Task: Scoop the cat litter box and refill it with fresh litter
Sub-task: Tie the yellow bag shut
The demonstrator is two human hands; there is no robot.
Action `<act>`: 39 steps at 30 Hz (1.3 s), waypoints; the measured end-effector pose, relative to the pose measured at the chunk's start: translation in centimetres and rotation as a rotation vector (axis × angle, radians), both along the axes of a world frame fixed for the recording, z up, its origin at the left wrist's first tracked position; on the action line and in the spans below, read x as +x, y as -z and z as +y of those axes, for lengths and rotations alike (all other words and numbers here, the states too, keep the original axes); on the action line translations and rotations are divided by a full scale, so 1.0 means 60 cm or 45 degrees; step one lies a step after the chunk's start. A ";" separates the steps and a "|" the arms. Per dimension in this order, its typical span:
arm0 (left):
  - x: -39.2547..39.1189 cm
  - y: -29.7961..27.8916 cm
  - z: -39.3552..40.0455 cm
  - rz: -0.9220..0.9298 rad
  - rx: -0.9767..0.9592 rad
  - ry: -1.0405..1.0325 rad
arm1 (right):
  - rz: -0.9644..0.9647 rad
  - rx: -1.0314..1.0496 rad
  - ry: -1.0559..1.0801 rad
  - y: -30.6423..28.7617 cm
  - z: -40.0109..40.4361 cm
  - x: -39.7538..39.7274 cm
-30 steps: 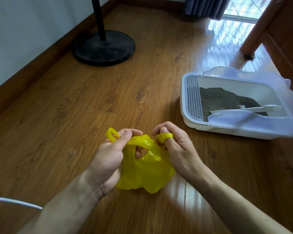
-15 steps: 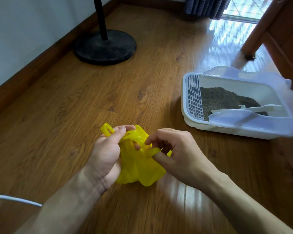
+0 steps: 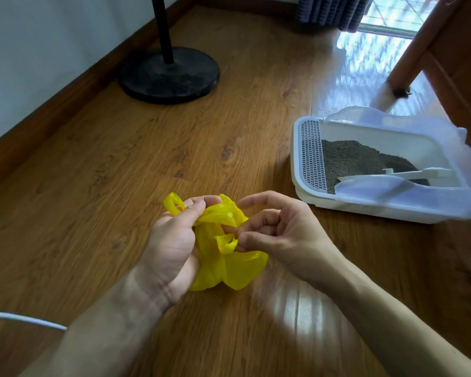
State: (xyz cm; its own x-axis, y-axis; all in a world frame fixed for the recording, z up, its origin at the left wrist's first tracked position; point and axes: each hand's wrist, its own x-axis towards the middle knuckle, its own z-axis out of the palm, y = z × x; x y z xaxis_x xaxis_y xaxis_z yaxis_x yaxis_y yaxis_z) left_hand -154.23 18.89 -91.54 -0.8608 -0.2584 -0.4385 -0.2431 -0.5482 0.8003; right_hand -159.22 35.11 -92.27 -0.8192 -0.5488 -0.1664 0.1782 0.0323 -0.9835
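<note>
Both hands work a crumpled yellow plastic bag (image 3: 223,257) just above the wooden floor (image 3: 98,164), well to the left of the white litter box (image 3: 305,197), which serves here as the landmark. The left hand (image 3: 172,246) has its fingers and thumb curled round the bag's upper edge, with one handle loop sticking out beyond the knuckles on the side away from the litter box. The right hand (image 3: 280,235), on the side nearer the litter box, pinches a fold of the film at the bag's middle with thumb and fingertips, the other fingers loosely curled. Holding the thin film at two separate spots looks like an effort to part the stuck layers and find the mouth, so the bag can take the scooped waste. Inside the litter box lies dark grey litter (image 3: 351,159), with a white scoop (image 3: 408,174) resting across it towards the right end and a grated step along its left end; the clear guard rim partly hides the scoop's bowl. Scooping appears not yet begun. Far from the litter box, towards the wall, stands a black round stand base (image 3: 169,77).
</note>
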 end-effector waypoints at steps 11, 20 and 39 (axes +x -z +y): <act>0.006 -0.003 0.004 0.042 -0.088 0.145 | 0.471 0.472 -0.044 0.009 0.004 -0.006; 0.004 -0.002 0.006 -0.008 -0.096 0.107 | 0.757 0.553 -0.093 0.021 0.009 -0.022; 0.003 0.006 -0.003 -0.035 -0.139 0.090 | 0.104 0.037 -0.261 0.001 0.009 -0.014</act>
State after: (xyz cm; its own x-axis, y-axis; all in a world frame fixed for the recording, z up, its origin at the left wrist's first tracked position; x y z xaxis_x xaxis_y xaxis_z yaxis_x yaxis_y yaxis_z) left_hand -154.08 18.70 -91.89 -0.8664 -0.2452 -0.4350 -0.3007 -0.4393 0.8465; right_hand -160.04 35.62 -92.34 -0.7026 -0.7010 -0.1223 0.0850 0.0879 -0.9925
